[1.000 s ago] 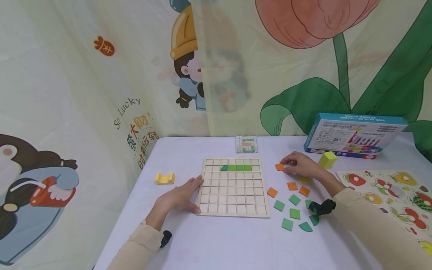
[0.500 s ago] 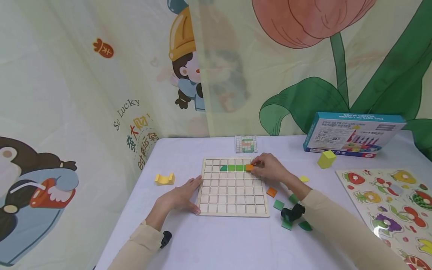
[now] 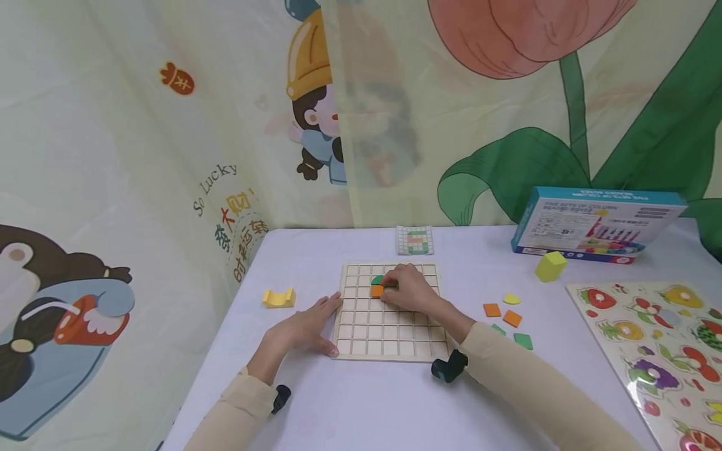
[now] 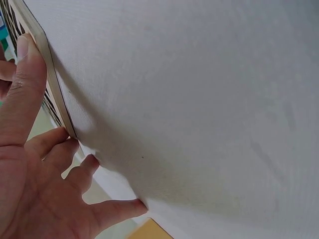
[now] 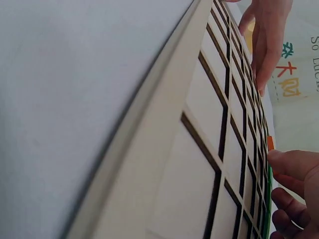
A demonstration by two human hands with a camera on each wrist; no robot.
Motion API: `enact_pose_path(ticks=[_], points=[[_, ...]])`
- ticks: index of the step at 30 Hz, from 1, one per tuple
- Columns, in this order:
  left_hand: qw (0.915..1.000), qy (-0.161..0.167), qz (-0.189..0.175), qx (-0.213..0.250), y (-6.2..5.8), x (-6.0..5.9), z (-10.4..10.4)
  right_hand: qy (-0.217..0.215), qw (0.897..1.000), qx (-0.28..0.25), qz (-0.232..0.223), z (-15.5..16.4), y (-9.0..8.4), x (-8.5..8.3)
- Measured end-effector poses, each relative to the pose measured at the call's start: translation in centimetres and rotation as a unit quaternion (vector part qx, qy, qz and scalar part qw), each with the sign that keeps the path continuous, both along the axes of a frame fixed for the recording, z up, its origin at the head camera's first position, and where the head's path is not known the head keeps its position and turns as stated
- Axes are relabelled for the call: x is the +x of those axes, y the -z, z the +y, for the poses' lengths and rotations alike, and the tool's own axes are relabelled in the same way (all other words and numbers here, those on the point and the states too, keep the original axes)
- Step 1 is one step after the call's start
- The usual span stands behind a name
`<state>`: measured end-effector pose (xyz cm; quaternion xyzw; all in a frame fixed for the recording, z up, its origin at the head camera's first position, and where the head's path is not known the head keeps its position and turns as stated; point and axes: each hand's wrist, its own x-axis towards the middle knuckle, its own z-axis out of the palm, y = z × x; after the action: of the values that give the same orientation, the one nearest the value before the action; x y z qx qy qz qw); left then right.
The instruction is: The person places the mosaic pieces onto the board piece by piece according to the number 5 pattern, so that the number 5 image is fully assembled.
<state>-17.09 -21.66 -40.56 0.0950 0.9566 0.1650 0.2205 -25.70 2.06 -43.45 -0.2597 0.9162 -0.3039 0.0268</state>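
Observation:
The wooden grid board lies flat on the white cloth. My left hand touches its left edge, fingers spread and thumb at the lower corner; the left wrist view shows the thumb along the rim. Over the upper part of the board, my right hand pinches an orange square tile at a cell just below a dark green quarter-round tile. That hand hides most of the green row. In the right wrist view the orange tile shows at the fingertips, beside a green strip.
Loose orange tiles, green tiles and a yellow piece lie right of the board. Behind it is a pattern card. Yellow blocks, a printed box and a fruit picture board stand around.
My right hand took an orange tile from the right of the board, carried it left across the green row, and brought it below the quarter-round tile. The left hand stayed in place.

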Motion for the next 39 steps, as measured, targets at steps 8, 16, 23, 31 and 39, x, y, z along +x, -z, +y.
enact_pose_path(ticks=[8, 16, 23, 31, 39], points=[[0.9999, 0.010, 0.003, 0.001, -0.5, 0.0, 0.2, 0.008, 1.000, -0.006, 0.022, 0.1, 0.3, -0.1], [1.0000, 0.005, -0.001, 0.001, -0.7, -0.1, 0.3, 0.013, 1.000, -0.005, 0.019, -0.2, 0.3, -0.2], [0.9999, 0.010, 0.002, 0.009, -0.7, 0.1, 0.4, 0.000, 1.000, -0.020, 0.005, 0.3, 0.1, 0.0], [1.0000, -0.004, -0.001, 0.008, -0.6, 0.3, 0.2, -0.001, 0.998, -0.037, -0.052, 4.5, -0.5, -0.6], [1.0000, 0.000, -0.002, 0.003, -0.8, 0.3, 0.3, 0.031, 0.993, -0.012, -0.112, 13.1, -1.4, -0.2]])
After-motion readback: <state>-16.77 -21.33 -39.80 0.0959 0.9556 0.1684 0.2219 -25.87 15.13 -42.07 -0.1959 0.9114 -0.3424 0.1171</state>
